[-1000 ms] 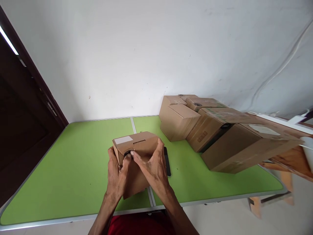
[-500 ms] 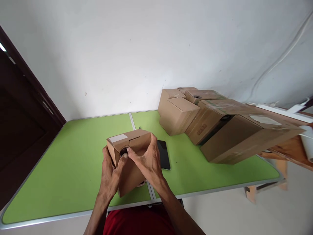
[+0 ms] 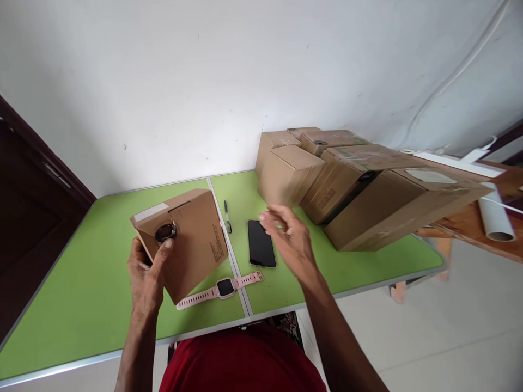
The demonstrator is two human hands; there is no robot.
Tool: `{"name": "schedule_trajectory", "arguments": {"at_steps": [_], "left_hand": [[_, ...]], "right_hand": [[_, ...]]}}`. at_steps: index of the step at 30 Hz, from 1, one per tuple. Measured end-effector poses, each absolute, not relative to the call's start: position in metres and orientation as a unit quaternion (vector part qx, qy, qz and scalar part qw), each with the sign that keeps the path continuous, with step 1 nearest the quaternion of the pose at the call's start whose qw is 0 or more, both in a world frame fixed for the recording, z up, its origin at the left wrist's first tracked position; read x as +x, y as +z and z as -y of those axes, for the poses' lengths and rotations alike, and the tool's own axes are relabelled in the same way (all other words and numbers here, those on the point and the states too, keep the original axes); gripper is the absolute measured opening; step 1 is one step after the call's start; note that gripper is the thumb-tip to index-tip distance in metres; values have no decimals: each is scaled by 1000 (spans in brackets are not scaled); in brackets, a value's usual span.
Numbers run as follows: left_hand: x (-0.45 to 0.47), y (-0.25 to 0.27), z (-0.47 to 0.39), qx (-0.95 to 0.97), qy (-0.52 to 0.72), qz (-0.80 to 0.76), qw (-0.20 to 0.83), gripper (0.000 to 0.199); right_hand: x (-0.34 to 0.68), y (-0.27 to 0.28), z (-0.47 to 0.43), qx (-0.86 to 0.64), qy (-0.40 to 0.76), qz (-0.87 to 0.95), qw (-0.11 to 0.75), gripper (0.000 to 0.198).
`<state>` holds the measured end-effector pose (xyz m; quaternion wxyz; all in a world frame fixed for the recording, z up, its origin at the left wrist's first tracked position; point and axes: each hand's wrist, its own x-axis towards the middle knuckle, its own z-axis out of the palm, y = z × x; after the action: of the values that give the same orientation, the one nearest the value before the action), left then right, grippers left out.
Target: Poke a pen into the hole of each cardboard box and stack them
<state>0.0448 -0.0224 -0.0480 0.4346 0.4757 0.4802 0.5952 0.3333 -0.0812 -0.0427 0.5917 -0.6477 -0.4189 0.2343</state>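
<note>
My left hand [image 3: 147, 272] grips a brown cardboard box [image 3: 196, 239] by its left end, thumb on the front face and fingers behind. The box is tilted above the green table. Near its upper left, by my thumb, is a round hole with a dark rim [image 3: 165, 232]. My right hand [image 3: 291, 237] is off the box, fingers apart and empty, over the right edge of a black smartphone [image 3: 261, 246]. A pink smartwatch [image 3: 225, 288] lies strap outstretched below the box, which partly covers the strap's left end from above. A pen [image 3: 227, 216] lies beyond the phone.
Several brown cardboard boxes [image 3: 351, 179] stand together at the right against the white wall. Beyond them a wooden surface [image 3: 461, 231] carries a white power strip [image 3: 457, 164] and a white tube [image 3: 496, 218]. A dark door [image 3: 32, 218] is at the left.
My right hand has let go of the box and moved right, over the phone. My left hand has shifted the box left, uncovering the smartwatch and pen. The view has shifted slightly.
</note>
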Motion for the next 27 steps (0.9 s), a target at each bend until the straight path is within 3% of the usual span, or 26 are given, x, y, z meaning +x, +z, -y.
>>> {"name": "schedule_trajectory", "arguments": {"at_steps": [10,20,27], "left_hand": [[40,-54,14,452,643,-482,387,52],[39,-49,13,429,663,-495,362,51],[35,-50,13,430,661,-509,345,51]], "right_hand": [[390,-73,123,-725,122,399,547,36],[367,-78,98,-702,106,513,483,24],[346,-77,62,-696,78,613,367,27]]}}
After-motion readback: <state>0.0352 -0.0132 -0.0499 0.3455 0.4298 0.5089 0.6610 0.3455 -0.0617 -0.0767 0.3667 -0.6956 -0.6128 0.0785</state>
